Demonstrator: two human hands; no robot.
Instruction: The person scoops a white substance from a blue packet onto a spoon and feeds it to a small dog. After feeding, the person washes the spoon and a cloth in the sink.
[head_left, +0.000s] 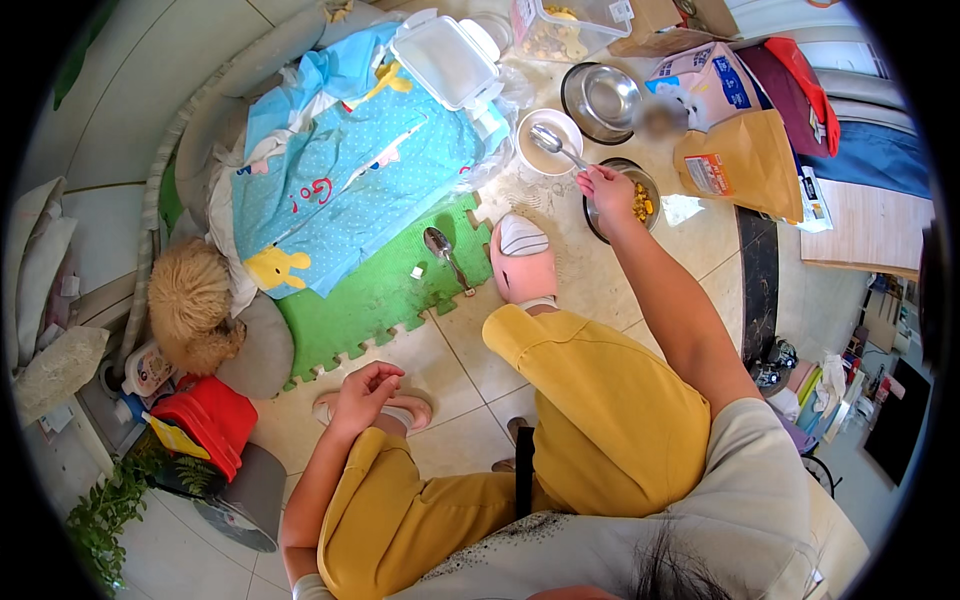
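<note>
My right hand (606, 193) grips the handle of a metal spoon (547, 139). The spoon's bowl is over a white bowl (526, 161) with a pale, cloudy liquid in it; whether it touches the liquid I cannot tell. Below my right wrist sits a metal pet bowl (600, 225) holding yellow and brown food pieces (643, 202), partly hidden by the hand. A second metal bowl (609, 97) stands beyond, with no food visible. My left hand (367, 394) hangs over my left knee, fingers loosely bent, with nothing in it.
A curly-haired tan dog (191, 300) is at the left, beside a blue patterned cloth (352, 187). Another spoon (444, 251) and a small white cap (416, 273) lie on the green foam mat (352, 322). A brown paper pouch (739, 161) and a clear lidded box (450, 64) stand near the bowls.
</note>
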